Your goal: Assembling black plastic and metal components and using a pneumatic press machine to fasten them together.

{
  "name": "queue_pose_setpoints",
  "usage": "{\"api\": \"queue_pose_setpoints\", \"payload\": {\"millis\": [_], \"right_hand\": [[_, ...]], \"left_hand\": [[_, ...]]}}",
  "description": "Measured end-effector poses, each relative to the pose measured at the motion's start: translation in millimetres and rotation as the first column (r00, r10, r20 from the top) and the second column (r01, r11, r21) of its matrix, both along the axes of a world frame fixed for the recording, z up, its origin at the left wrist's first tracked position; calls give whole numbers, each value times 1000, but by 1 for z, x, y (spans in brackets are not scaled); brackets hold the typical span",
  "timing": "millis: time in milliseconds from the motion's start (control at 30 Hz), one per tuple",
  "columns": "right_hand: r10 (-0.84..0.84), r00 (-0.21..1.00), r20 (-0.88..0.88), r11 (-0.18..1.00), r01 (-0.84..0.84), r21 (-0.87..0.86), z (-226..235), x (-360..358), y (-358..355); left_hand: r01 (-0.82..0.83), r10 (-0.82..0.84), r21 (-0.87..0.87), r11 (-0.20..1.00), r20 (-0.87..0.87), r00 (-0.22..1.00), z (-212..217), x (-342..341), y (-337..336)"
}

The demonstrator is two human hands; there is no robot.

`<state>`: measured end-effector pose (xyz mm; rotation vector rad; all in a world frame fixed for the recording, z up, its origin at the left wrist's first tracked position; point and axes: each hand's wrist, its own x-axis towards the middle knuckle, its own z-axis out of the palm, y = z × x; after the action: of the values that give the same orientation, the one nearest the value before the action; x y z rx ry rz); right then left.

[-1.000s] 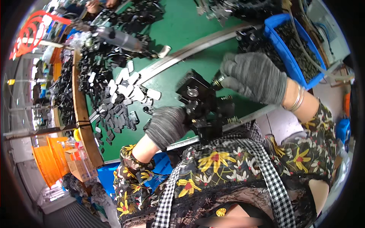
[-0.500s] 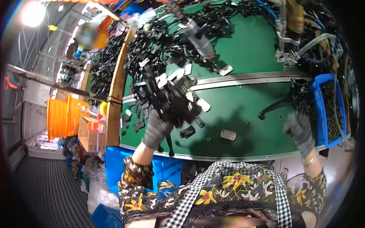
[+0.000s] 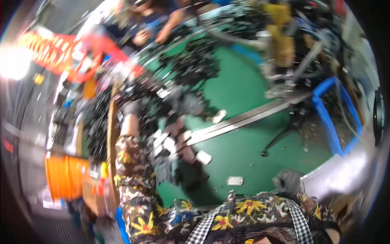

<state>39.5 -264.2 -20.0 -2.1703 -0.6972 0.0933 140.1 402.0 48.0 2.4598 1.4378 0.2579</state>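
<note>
My left hand (image 3: 132,107), in a grey glove, reaches out to the far left, against a heap of black parts (image 3: 152,112) beside the wooden divider. Blur smears its fingers, and whatever they touch cannot be made out. By the front edge at right, my grey-gloved right hand (image 3: 287,181) is drawn in close, fingers curled; their inside is hidden. Several silver plates (image 3: 165,143) lie among dark parts left of centre. A single silver plate (image 3: 235,180) rests on the green tabletop (image 3: 248,148). Beyond my right hand lies a black lever (image 3: 278,139).
A metal rail (image 3: 239,122) crosses the table. At right stands a blue-rimmed bin (image 3: 328,122), near a metal fixture (image 3: 284,83). The wooden divider (image 3: 112,138) bounds the left. Across the table are another person's hands (image 3: 142,37). An orange tub (image 3: 65,175) stands far left.
My left hand has moved away and left, and the bunch of black parts seen at it earlier is no longer visible there. My right hand has drawn back toward my body. The view has swung.
</note>
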Motion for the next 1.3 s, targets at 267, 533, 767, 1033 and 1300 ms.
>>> {"api": "queue_pose_setpoints", "payload": {"millis": [267, 533, 767, 1033, 1300], "right_hand": [[-124, 931, 343, 989, 145, -38, 4, -10, -3], [149, 926, 347, 989, -133, -70, 11, -2, -14], [-109, 965, 238, 983, 139, -117, 14, -16, 0], [-41, 969, 243, 930, -52, 364, 6, 15, 2], [-150, 900, 409, 971, 55, 234, 22, 30, -18]], "left_hand": [[229, 398, -578, 783, 749, 531, -31, 72, 119], [-244, -158, 273, 930, 900, 405, 102, -31, -4], [19, -838, 862, 506, 486, 247, 118, -84, -315], [897, -904, 237, 372, -126, 408, -26, 11, -477], [837, -542, -267, 478, 660, 520, -98, -5, -434]]}}
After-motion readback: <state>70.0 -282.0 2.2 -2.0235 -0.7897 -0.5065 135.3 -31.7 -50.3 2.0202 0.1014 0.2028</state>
